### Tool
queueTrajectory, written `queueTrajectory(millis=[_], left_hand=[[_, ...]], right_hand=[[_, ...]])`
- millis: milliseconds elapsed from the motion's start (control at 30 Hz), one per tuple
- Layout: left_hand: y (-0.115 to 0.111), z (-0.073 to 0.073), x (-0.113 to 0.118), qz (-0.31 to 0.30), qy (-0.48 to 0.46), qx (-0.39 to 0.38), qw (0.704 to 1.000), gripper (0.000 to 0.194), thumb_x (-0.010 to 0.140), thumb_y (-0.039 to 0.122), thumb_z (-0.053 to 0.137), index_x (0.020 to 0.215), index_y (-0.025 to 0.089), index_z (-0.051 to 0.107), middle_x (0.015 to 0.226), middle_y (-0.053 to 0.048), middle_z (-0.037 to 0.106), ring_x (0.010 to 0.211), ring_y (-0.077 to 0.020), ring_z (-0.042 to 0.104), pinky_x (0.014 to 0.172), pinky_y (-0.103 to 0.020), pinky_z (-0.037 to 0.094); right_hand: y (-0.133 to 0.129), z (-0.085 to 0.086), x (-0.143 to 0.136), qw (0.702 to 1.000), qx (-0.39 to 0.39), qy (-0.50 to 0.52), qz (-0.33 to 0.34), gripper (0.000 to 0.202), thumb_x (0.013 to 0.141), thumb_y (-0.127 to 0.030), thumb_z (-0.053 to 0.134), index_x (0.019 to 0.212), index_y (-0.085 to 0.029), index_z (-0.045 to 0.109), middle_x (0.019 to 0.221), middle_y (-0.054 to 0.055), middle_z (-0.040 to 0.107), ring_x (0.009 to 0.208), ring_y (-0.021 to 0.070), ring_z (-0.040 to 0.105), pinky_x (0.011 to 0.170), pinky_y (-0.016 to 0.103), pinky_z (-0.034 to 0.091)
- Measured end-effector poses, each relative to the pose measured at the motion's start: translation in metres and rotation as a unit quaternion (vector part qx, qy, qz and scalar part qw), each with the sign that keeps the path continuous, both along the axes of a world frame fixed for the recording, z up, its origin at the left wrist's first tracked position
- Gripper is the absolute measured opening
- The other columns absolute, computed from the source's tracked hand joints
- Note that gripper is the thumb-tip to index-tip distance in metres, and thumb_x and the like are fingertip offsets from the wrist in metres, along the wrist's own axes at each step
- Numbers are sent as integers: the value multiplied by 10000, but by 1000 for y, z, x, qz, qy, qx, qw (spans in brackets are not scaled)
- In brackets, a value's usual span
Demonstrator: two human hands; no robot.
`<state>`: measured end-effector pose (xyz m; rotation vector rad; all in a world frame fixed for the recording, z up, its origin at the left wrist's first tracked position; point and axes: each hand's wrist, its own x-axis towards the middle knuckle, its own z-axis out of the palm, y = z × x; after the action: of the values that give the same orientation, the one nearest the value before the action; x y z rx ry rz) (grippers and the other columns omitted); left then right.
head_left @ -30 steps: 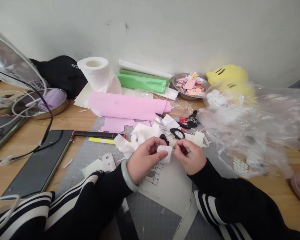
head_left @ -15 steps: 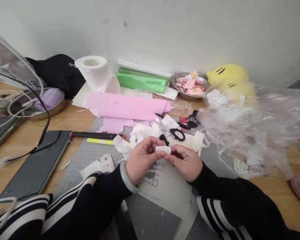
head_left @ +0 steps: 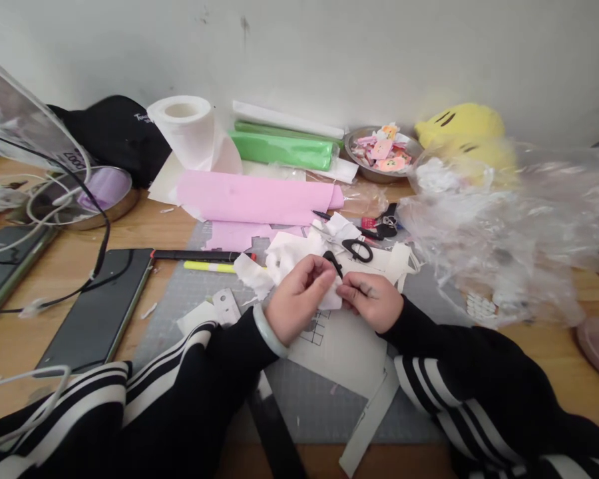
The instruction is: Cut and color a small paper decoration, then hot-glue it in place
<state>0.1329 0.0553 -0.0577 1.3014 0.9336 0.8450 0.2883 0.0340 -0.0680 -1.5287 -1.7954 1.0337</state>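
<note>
Between my two hands is a small white piece (head_left: 332,297), soft-looking like paper or thin foam, its lower part showing below the fingertips. My left hand (head_left: 299,296), with a pale bangle at the wrist, has its fingers curled and pinched on the piece's left side. At its right edge, my right hand (head_left: 372,301) pinches with thumb and fingers. Just behind them lie black-handled scissors (head_left: 358,251), partly covered by crumpled white scraps (head_left: 289,253). Under the hands is a white sheet with a printed grid (head_left: 349,349).
A grey cutting mat (head_left: 174,319) covers the table's middle. Behind are a pink sheet roll (head_left: 254,198), a white roll (head_left: 184,133) and a metal bowl of colourful pieces (head_left: 349,150). Clear plastic bags (head_left: 504,226) fill the right; a phone (head_left: 94,313) and cables lie left.
The white piece was a narrow strip held level between the fingertips; now more of it shows flat below them. My left hand has turned, its back more toward me. The view has shifted slightly.
</note>
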Motion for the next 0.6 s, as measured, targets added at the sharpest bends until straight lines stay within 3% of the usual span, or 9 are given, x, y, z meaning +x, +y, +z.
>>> queueTrajectory(millis=[133,233,333,400,500,600], left_hand=[[1,-2,-3,-14,20,74,997,276,900,406,349,881,188,517,867,-30,579,840,-157,546,762,-276,442],[2,-4,-3,-25,102,172,980,299,916,366,297,850,187,527,860,-40,578,855,-167,540,813,-294,427],[0,-5,2,-78,249,269,927,220,860,298,390,906,147,543,971,-104,579,960,-228,516,899,-369,384],[-4,-5,7,-92,327,310,888,290,841,312,419,1025,124,542,1163,-160,532,1129,-293,434,977,-444,311],[-8,-7,12,-61,374,351,856,457,832,355,451,1230,131,467,1384,-172,385,1308,-332,257,1059,-506,167],[-2,-5,15,-30,364,384,848,531,832,329,456,1317,119,401,1461,-158,298,1376,-316,157,1105,-483,58]], right_hand=[[3,3,1,996,8,-86,3,243,766,-255,548,539,-179,506,447,-46,443,448,85,389,514,234,298],[5,8,1,994,37,-99,-3,311,754,-263,542,476,-181,429,440,-48,375,451,81,343,493,246,246],[4,11,-2,996,65,-44,-42,404,804,-294,470,443,-196,318,434,-51,287,450,79,304,484,251,242],[4,11,-5,990,104,-19,-97,441,831,-354,453,458,-205,272,449,-50,263,461,82,303,483,248,260],[4,11,-11,966,218,-14,-141,372,867,-374,434,542,-214,345,519,-39,367,525,97,386,546,242,343],[7,18,-17,938,326,-48,-105,259,901,-313,379,674,-213,454,686,10,512,713,130,503,743,272,414]])
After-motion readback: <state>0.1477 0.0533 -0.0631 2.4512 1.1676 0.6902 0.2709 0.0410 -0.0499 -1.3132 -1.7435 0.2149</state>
